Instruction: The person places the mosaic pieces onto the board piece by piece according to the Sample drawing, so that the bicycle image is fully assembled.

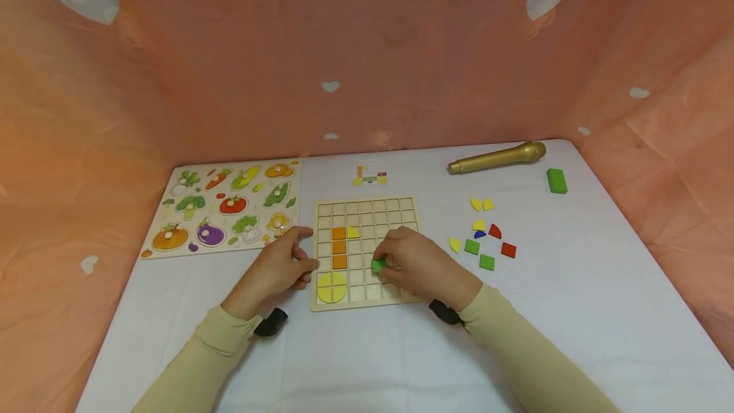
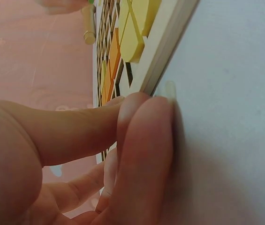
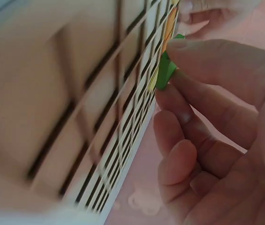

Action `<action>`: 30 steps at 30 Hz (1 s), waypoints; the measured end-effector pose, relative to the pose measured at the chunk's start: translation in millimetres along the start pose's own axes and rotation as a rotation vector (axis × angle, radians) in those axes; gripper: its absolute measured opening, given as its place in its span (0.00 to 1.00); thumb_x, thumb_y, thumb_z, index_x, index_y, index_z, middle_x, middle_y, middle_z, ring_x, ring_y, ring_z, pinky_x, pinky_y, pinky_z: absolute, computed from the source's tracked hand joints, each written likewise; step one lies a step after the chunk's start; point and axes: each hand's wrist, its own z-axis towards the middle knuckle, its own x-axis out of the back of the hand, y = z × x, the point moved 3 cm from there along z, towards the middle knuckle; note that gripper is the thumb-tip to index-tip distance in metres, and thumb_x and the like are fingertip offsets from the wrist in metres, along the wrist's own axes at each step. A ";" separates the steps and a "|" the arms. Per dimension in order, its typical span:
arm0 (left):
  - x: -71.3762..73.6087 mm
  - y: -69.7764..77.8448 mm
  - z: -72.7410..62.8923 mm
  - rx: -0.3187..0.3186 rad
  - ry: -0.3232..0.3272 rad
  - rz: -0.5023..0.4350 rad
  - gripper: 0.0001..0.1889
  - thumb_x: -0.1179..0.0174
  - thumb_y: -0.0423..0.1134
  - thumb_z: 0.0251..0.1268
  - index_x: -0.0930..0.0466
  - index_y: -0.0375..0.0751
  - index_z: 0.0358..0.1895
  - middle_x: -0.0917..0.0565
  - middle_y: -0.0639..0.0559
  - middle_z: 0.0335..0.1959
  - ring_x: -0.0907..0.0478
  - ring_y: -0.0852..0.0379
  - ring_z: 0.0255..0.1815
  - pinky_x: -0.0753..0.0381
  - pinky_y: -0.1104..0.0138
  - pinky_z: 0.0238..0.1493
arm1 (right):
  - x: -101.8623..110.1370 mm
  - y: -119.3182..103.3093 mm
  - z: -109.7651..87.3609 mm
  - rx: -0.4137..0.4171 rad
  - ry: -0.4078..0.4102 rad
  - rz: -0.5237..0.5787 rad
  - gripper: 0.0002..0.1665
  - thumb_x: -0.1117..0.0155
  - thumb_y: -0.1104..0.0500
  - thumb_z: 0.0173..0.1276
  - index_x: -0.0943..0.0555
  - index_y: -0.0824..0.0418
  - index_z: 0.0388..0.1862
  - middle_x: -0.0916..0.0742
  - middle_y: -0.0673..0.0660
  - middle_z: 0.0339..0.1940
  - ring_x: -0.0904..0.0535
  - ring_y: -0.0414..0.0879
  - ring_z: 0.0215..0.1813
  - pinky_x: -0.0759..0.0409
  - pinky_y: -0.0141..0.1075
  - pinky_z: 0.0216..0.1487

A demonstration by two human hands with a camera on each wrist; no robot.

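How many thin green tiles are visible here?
3: one green tile pinched by the right hand over the grid board, another and a third on the tabletop to its right. That hand may hide more.

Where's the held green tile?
Head view: the green tile is pinched by the right hand, over the grid board, right of the lowest orange tile.

Both wrist views cut off the grid board (image 2: 163,43).

No legible lettering or numbers
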 end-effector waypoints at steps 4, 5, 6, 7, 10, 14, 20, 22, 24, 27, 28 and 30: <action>0.3 1.0 0.0 0.001 -0.001 0.004 0.35 0.31 0.33 0.74 0.35 0.46 0.80 0.23 0.42 0.44 0.17 0.53 0.31 0.10 0.65 0.34 | -6.5 -11.8 9.3 0.038 -0.011 0.009 0.09 0.23 0.59 0.70 0.08 0.56 0.48 0.12 0.47 0.43 0.20 0.43 0.50 0.16 0.37 0.53; 0.3 1.1 0.1 0.002 -0.001 0.004 0.35 0.31 0.33 0.74 0.35 0.46 0.80 0.23 0.42 0.44 0.17 0.53 0.31 0.10 0.65 0.34 | -8.4 -14.0 11.0 0.048 -0.015 0.007 0.08 0.24 0.59 0.70 0.08 0.56 0.48 0.12 0.47 0.43 0.20 0.43 0.50 0.16 0.37 0.52; 0.2 1.3 0.1 0.003 -0.002 0.003 0.35 0.31 0.33 0.74 0.35 0.46 0.80 0.23 0.42 0.44 0.17 0.53 0.31 0.10 0.65 0.34 | -9.8 -16.1 12.5 0.049 -0.022 0.009 0.08 0.23 0.59 0.71 0.08 0.55 0.48 0.12 0.47 0.43 0.20 0.43 0.50 0.16 0.36 0.52; 0.1 1.7 0.0 0.006 -0.001 0.002 0.35 0.31 0.33 0.74 0.35 0.46 0.80 0.23 0.42 0.44 0.17 0.53 0.31 0.10 0.65 0.34 | -11.4 -18.1 13.9 0.050 -0.026 0.011 0.08 0.23 0.59 0.70 0.08 0.55 0.47 0.12 0.47 0.43 0.20 0.44 0.50 0.16 0.36 0.51; -0.2 1.6 0.0 0.013 -0.004 -0.003 0.35 0.31 0.33 0.75 0.35 0.47 0.80 0.23 0.42 0.45 0.17 0.53 0.32 0.10 0.65 0.34 | -16.0 -21.9 16.5 0.057 -0.039 -0.006 0.07 0.24 0.59 0.71 0.08 0.54 0.47 0.12 0.47 0.42 0.20 0.44 0.50 0.16 0.36 0.49; -0.3 1.6 -0.8 0.016 -0.003 -0.001 0.35 0.31 0.33 0.75 0.35 0.46 0.81 0.23 0.42 0.45 0.17 0.53 0.32 0.10 0.65 0.35 | -20.1 -25.4 18.6 0.085 -0.030 -0.036 0.07 0.25 0.59 0.71 0.08 0.54 0.46 0.12 0.47 0.42 0.19 0.44 0.49 0.16 0.35 0.48; -0.1 0.6 -2.9 0.027 0.000 0.010 0.35 0.31 0.33 0.75 0.35 0.46 0.81 0.23 0.42 0.45 0.17 0.53 0.31 0.11 0.64 0.35 | -25.0 -28.6 19.3 0.108 -0.026 -0.041 0.06 0.24 0.60 0.69 0.07 0.54 0.45 0.11 0.47 0.42 0.20 0.44 0.48 0.16 0.34 0.49; -0.3 0.2 -3.4 0.027 0.000 0.013 0.36 0.31 0.33 0.75 0.35 0.46 0.81 0.23 0.42 0.45 0.18 0.53 0.31 0.10 0.64 0.34 | -26.9 -29.1 19.4 0.112 -0.028 -0.045 0.06 0.24 0.60 0.69 0.07 0.54 0.44 0.11 0.48 0.42 0.20 0.44 0.48 0.16 0.34 0.49; -0.3 0.5 -3.5 0.017 -0.001 0.019 0.35 0.31 0.33 0.75 0.35 0.45 0.80 0.22 0.42 0.44 0.17 0.53 0.31 0.11 0.64 0.34 | -27.3 -29.7 19.3 0.112 -0.027 -0.056 0.06 0.24 0.60 0.69 0.07 0.54 0.44 0.11 0.47 0.41 0.20 0.43 0.47 0.17 0.34 0.49; 0.1 1.2 -2.8 0.006 0.000 0.018 0.35 0.31 0.33 0.75 0.35 0.45 0.80 0.22 0.42 0.44 0.17 0.53 0.31 0.10 0.64 0.34 | -27.0 -30.1 19.6 0.107 -0.022 -0.074 0.06 0.24 0.60 0.70 0.07 0.54 0.45 0.12 0.47 0.40 0.21 0.43 0.46 0.18 0.33 0.47; 0.3 1.5 -2.5 0.002 0.000 0.023 0.35 0.31 0.33 0.75 0.35 0.45 0.80 0.22 0.42 0.44 0.17 0.53 0.31 0.10 0.64 0.34 | -26.5 -30.3 19.6 0.105 -0.022 -0.079 0.06 0.24 0.59 0.70 0.07 0.53 0.45 0.12 0.47 0.40 0.21 0.42 0.45 0.18 0.32 0.46; 0.6 2.1 -2.1 -0.002 0.001 0.028 0.35 0.31 0.33 0.75 0.35 0.45 0.80 0.22 0.42 0.43 0.17 0.53 0.31 0.10 0.64 0.35 | -26.0 -30.4 19.9 0.102 -0.024 -0.084 0.06 0.24 0.59 0.70 0.07 0.53 0.45 0.13 0.47 0.40 0.21 0.42 0.45 0.18 0.32 0.45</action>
